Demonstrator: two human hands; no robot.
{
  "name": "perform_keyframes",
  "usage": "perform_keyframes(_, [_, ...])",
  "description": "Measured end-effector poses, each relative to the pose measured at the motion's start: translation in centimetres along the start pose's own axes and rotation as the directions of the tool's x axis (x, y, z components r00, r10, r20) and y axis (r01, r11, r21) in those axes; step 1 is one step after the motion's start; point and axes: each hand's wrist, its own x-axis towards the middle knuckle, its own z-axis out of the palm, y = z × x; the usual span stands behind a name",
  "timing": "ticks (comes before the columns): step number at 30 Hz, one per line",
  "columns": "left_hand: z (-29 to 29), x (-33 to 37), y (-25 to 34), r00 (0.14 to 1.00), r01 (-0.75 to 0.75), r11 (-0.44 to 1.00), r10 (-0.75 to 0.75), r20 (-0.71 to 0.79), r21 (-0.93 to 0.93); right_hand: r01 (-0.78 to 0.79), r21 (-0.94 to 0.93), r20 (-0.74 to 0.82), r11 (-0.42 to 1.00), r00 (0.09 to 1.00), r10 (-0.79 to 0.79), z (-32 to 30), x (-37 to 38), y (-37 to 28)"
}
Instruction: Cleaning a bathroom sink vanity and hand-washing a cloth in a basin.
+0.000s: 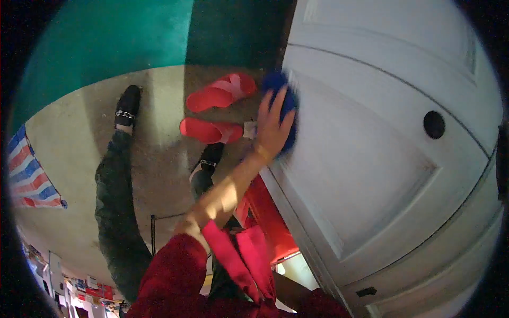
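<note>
My left hand [273,130] is pressed on a blue cloth [274,80], its fingers spread over it. The cloth lies against the edge of a white panelled door [366,153] and looks blurred by motion. My left arm, in a red sleeve, reaches up and across to the right. Only part of my right forearm [294,294] shows low down, beside hanging red fabric straps [233,254]; the right hand itself is hidden.
Two red slippers [222,93] lie on the floor near the door's edge. A red plastic object [273,228] stands beside the door, below my hand. My feet are in black shoes [128,106]. A striped fabric piece [34,175] is at the far left. The door has a round dark hole [434,124].
</note>
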Motion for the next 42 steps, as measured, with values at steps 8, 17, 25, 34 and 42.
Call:
perform_keyframes(8, [-4.1,-9.1,-2.1,0.921,0.151,0.986,-0.115,0.373,-0.067,-0.018,0.015,0.01,1.0,1.0,0.018,1.3,-1.8,-1.1])
perform_keyframes(17, [0.0,1.8,-0.5,0.995,-0.086,0.985,0.093,0.041,-0.149,-0.1,-0.01,0.025,0.995,0.995,0.1,2.4,-5.7,-1.4])
perform_keyframes(25, [-1.0,-8.8,-5.3,0.844,0.515,0.822,-0.536,-0.022,-0.244,-0.139,0.021,0.047,0.99,0.989,0.138,4.3,-10.0,-3.4])
perform_keyframes(34, [-4.5,-21.2,13.4,0.885,0.333,0.93,-0.253,0.39,-0.153,-0.155,-0.01,0.043,0.988,0.987,0.156,4.3,-10.8,-1.4])
perform_keyframes(42, [3.8,-15.0,-7.7,0.778,0.628,0.773,-0.625,-0.061,0.087,-0.179,-0.071,0.024,0.981,0.983,0.181,2.9,-11.2,0.8])
